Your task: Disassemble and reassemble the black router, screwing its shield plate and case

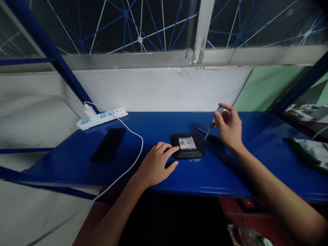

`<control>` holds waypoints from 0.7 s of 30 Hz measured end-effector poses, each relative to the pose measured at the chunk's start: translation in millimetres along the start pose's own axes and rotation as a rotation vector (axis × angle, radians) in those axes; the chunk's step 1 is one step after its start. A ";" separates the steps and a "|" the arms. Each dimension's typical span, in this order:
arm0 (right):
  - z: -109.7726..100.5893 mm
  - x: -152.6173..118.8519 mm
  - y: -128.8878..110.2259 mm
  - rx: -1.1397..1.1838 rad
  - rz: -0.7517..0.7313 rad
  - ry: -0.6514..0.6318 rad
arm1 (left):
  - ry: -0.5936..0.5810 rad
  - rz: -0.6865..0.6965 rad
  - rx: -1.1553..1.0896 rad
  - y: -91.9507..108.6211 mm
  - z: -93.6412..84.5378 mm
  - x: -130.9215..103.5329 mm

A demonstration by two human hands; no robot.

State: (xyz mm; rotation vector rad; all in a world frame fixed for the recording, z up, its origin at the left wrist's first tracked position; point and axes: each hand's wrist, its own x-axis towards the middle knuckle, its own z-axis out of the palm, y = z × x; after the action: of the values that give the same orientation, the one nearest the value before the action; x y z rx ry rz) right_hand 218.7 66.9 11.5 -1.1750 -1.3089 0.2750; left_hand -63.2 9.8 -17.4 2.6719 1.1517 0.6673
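A flat black box-shaped device with a white printed label lies on the blue desk. My left hand rests at its left side, fingers spread, the index fingertip touching the device by the label. Raised above the desk to the right, my right hand pinches a screwdriver with a clear and red handle, its shaft slanting down to the left. Beneath that hand, a second tool with a thin metal shaft and a dark handle lies on the desk, partly hidden.
A black phone lies at the left. Behind it stands a white power strip with a plugged-in charger, whose white cable curves across the desk. At the far right is a green and white packet. Blue posts frame the desk.
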 end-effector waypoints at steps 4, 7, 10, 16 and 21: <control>-33.6 25.3 23.0 -0.459 0.110 -0.056 | 0.007 -0.004 0.032 1.5 -0.6 0.6; -49.4 33.6 43.3 -0.827 0.202 -0.274 | -0.011 -0.007 0.044 1.5 -1.4 1.3; -54.1 33.5 59.8 -0.917 0.250 -0.367 | -0.029 -0.012 0.057 0.1 -0.9 1.4; -52.7 27.5 70.9 -1.055 0.340 -0.397 | -0.018 -0.012 0.069 -2.3 2.0 0.3; -52.7 28.8 60.0 -1.109 0.363 -0.351 | 0.003 0.007 0.076 -1.6 2.7 -0.8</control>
State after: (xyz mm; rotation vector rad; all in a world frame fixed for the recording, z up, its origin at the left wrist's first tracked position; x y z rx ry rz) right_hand 298.4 88.0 -8.8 -2.3940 -1.5873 -0.0213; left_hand -63.5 10.4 -20.6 2.7391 1.1923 0.6410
